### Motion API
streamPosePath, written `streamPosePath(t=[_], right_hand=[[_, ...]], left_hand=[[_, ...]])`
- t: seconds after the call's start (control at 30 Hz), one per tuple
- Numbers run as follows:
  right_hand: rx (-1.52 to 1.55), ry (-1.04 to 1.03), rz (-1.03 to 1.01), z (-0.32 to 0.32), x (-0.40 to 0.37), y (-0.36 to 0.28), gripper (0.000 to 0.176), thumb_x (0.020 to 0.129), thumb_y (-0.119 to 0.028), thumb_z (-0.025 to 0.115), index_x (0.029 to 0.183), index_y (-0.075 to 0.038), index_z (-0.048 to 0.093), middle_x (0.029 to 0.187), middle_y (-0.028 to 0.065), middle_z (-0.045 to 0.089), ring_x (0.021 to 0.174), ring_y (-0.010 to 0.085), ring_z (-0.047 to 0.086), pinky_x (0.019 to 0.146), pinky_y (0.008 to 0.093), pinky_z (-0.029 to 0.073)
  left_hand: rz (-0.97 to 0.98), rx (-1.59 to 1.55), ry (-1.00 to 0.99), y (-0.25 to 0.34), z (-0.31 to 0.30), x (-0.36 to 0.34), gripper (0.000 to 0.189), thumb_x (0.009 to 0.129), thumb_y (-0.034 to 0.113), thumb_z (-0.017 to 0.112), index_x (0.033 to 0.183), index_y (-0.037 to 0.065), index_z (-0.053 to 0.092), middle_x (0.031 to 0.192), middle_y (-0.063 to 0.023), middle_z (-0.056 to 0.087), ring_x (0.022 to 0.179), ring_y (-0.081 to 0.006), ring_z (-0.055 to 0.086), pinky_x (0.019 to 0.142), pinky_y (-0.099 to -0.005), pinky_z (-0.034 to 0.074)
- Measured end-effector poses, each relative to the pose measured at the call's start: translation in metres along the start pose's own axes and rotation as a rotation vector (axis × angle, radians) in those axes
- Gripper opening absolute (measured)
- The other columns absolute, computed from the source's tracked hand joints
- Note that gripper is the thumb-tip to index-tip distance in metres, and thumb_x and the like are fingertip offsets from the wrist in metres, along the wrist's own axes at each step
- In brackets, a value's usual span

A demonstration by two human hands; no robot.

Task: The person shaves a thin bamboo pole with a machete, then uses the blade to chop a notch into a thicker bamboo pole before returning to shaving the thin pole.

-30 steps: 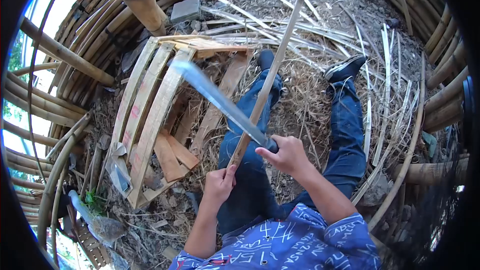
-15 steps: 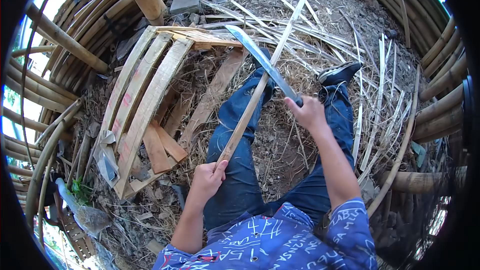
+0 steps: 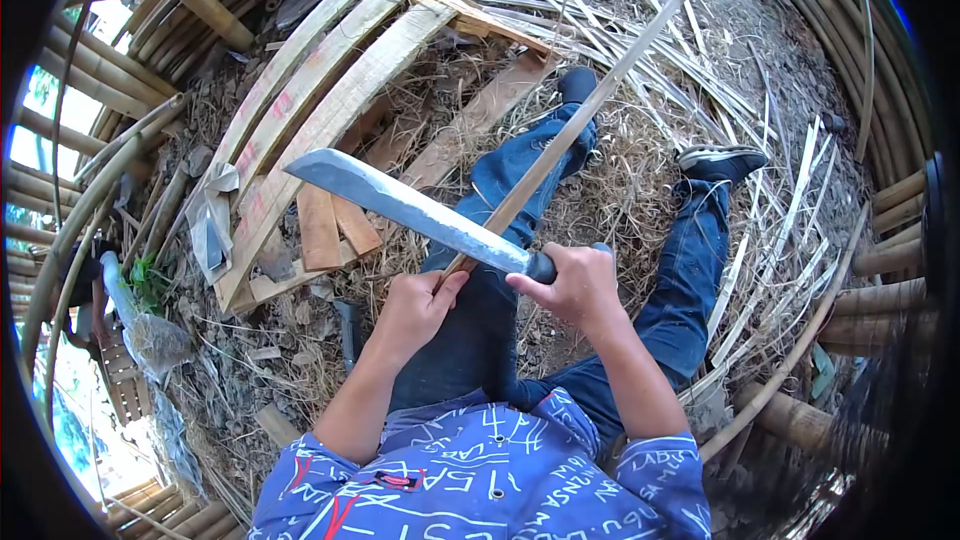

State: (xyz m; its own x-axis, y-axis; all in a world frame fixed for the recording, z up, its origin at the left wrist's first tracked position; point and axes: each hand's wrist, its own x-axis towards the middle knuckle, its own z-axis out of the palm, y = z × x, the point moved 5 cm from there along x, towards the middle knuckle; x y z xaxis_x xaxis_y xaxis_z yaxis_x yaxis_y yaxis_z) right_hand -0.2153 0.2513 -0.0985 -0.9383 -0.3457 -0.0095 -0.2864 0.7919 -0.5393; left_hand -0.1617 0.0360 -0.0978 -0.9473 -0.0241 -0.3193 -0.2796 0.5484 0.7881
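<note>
My right hand (image 3: 575,285) is wrapped round the dark handle of a machete (image 3: 420,220). Its broad blade points to the left and crosses over a long bamboo strip (image 3: 590,105) close to my left hand. The near end of that strip is gripped by my left hand (image 3: 415,310), above my left thigh. From there the strip slants away up and to the right, past my left foot. My jeans-clad legs (image 3: 685,250) are stretched out apart on the ground, with a dark shoe (image 3: 722,162) on the right foot.
A wooden slatted pallet (image 3: 330,110) lies to the left, with short boards (image 3: 320,230) beside it. Pale split strips (image 3: 790,210) and shavings (image 3: 640,210) litter the ground ahead and to the right. Bamboo poles (image 3: 890,250) line both sides. Someone's arm (image 3: 98,305) shows at far left.
The machete has come down the strip towards my left hand, its blade now lying more crosswise. My right hand moved nearer and to the left. The view has shifted.
</note>
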Motion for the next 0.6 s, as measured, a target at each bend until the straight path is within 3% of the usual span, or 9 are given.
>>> streamPosePath(t=[0.07,0.13,0.27,0.33,0.37,0.43,0.53,0.6], right_hand=[[-0.084,0.029,-0.035,-0.005,0.002,0.005,0.063,0.071,-0.07,0.067,0.064,-0.007,0.061,0.057,0.0142,0.061,0.055,0.0333,0.063,0.055,0.0432,0.048],[-0.164,0.033,-0.063,-0.005,0.005,0.014,0.065,0.07,-0.073,0.066,0.064,-0.008,0.061,0.057,0.0129,0.062,0.054,0.032,0.063,0.054,0.0421,0.047],[-0.227,0.08,-0.135,-0.01,0.012,0.015,0.07,0.07,-0.077,0.062,0.06,-0.008,0.057,0.056,0.0115,0.062,0.052,0.0299,0.064,0.051,0.0397,0.049],[-0.24,0.117,-0.153,-0.011,0.013,0.016,0.069,0.07,-0.077,0.063,0.06,-0.008,0.057,0.056,0.0111,0.062,0.052,0.0305,0.064,0.052,0.0395,0.049],[-0.249,0.108,-0.158,-0.011,0.014,0.018,0.069,0.07,-0.077,0.063,0.06,-0.008,0.057,0.056,0.0111,0.062,0.052,0.0305,0.064,0.052,0.0395,0.049],[-0.275,0.143,-0.174,-0.013,0.014,0.023,0.068,0.07,-0.076,0.064,0.06,-0.008,0.057,0.056,0.0109,0.061,0.054,0.0313,0.064,0.054,0.0396,0.05],[-0.164,0.19,0.213,-0.038,0.02,0.076,0.063,0.074,-0.071,0.063,0.071,-0.008,0.068,0.06,0.0137,0.064,0.061,0.0328,0.067,0.058,0.0422,0.051],[-0.156,0.187,0.338,-0.053,0.024,0.115,0.06,0.079,-0.067,0.062,0.075,-0.008,0.071,0.063,0.0153,0.066,0.064,0.0345,0.067,0.062,0.0451,0.052]], left_hand=[[0.022,0.01,-0.005,0.003,0.0,0.001,0.048,0.096,0.038,0.061,0.071,-0.004,0.066,0.051,-0.0129,0.055,0.045,-0.0197,0.054,0.047,-0.0336,0.042],[0.018,0.009,-0.031,0.001,0.002,0.001,0.048,0.096,0.037,0.061,0.068,-0.002,0.064,0.05,-0.0057,0.053,0.047,-0.0113,0.052,0.046,-0.0289,0.04],[0.018,-0.011,-0.023,-0.002,0.001,0.001,0.047,0.096,0.036,0.061,0.068,-0.001,0.064,0.051,-0.0055,0.054,0.048,-0.0111,0.051,0.046,-0.0286,0.04],[0.025,-0.027,-0.018,-0.002,0.002,0.002,0.046,0.096,0.035,0.06,0.073,-0.004,0.065,0.053,-0.0143,0.056,0.046,-0.0199,0.051,0.048,-0.035,0.041],[0.021,-0.04,-0.015,-0.003,0.001,0.003,0.046,0.096,0.035,0.06,0.073,-0.004,0.065,0.053,-0.0143,0.056,0.046,-0.0199,0.051,0.048,-0.035,0.041],[0.014,-0.044,-0.045,-0.005,0.0,0.002,0.045,0.096,0.034,0.061,0.068,-0.001,0.064,0.052,-0.0052,0.055,0.048,-0.0103,0.051,0.047,-0.0281,0.04],[0.015,-0.109,-0.036,-0.017,-0.004,-0.002,0.045,0.097,0.033,0.06,0.068,-0.001,0.064,0.053,-0.0049,0.056,0.049,-0.01,0.051,0.048,-0.0285,0.041],[0.025,-0.129,-0.026,-0.015,-0.004,-0.002,0.044,0.097,0.033,0.059,0.068,-0.001,0.064,0.054,-0.0049,0.056,0.05,-0.01,0.051,0.049,-0.0292,0.041]])
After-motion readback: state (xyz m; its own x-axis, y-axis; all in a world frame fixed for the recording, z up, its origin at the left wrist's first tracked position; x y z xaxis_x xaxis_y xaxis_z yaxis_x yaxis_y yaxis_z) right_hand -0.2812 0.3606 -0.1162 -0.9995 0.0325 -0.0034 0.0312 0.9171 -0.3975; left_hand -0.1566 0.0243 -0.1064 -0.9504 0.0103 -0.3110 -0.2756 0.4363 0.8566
